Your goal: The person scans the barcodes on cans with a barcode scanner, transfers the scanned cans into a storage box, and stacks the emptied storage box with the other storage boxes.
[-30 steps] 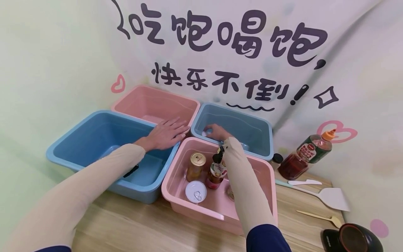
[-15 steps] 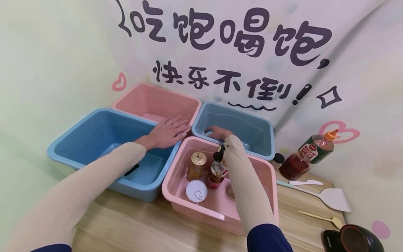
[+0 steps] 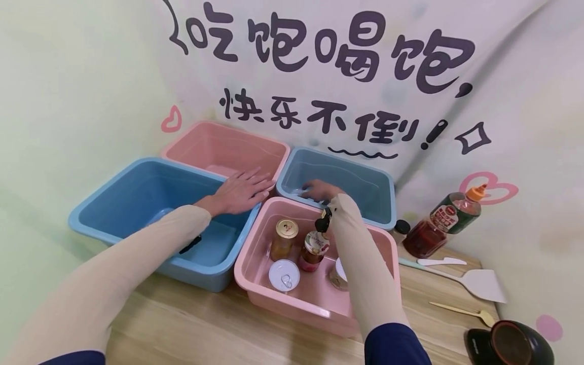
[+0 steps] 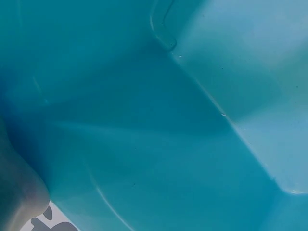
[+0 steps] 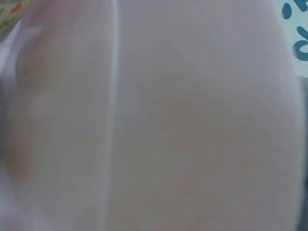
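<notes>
Reaching into rear blue bin (image 3: 365, 187)

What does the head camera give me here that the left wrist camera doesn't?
Only the head view shows both hands: the left hand lies flat where the tub rims meet, and the right hand reaches into the far blue tub. It also shows the near pink tub holding a gold-lidded jar, a sauce bottle and a can. Only the left wrist view shows the tub's inner wall and floor up close, plus a sliver of grey pattern at the bottom edge. Both show the near blue tub.
</notes>
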